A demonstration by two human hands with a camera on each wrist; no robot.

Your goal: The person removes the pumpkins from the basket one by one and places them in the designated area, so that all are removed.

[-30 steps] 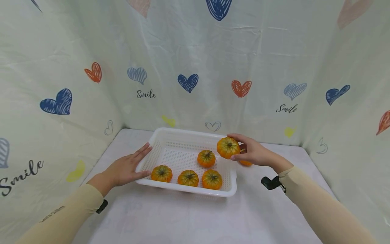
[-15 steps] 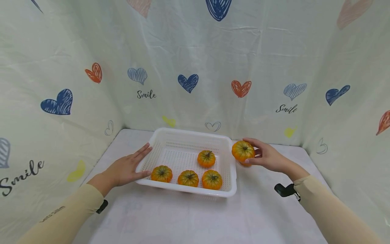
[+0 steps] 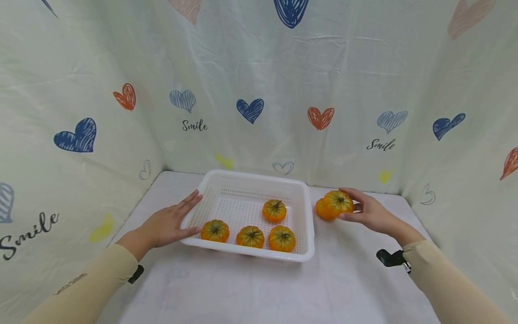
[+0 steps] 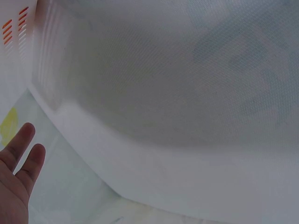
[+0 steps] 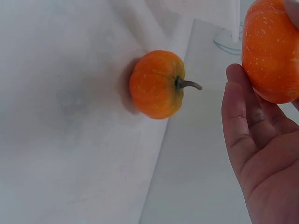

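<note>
My right hand (image 3: 372, 215) grips a small orange pumpkin (image 3: 339, 203) to the right of the white basket (image 3: 259, 256). In the right wrist view the held pumpkin (image 5: 271, 51) is raised off the table, with fingers around its side. Another pumpkin (image 3: 322, 209) sits on the table just behind it, partly covered in the head view; its curved stem shows in the right wrist view. My left hand (image 3: 167, 224) rests on the basket's left rim with its fingers straight and spread. Inside the basket are several pumpkins: three (image 3: 249, 236) along the near side and one (image 3: 274, 210) further back.
The white-covered table (image 3: 243, 292) reaches back to a hanging curtain (image 3: 283, 67) printed with hearts, which surrounds it on three sides. Each wrist carries a dark camera mount (image 3: 390, 258).
My right hand has carried its pumpkin from over the basket's right rim out to the right, beside the pumpkin on the table. The left hand and basket have stayed put.
</note>
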